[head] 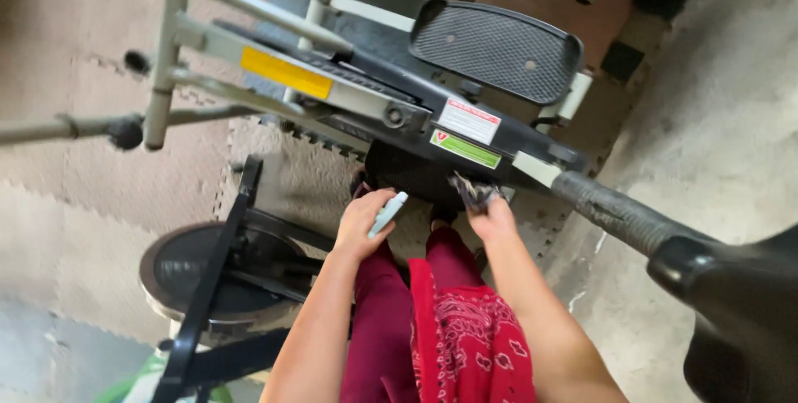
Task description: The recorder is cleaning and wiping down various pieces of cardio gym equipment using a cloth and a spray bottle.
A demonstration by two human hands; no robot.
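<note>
Exercise machine (391,104) across the foam mats, black frame slanting from upper left down to lower right. Left hand (363,222) wrapped around a slim pale tube (388,213), long axis tilted, tip pointing up-right toward the frame. Right hand (492,216) closed on a dark rag (474,191) against the frame's lower edge.

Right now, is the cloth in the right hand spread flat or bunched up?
Bunched up: the dark cloth sits crumpled in the right hand.

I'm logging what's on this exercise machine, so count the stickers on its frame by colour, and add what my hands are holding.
Yellow sticker: 1
White and red sticker: 1
Green sticker: 1
Small pale tube in left hand: 1
Dark cloth in right hand: 1
Total: 5
</note>
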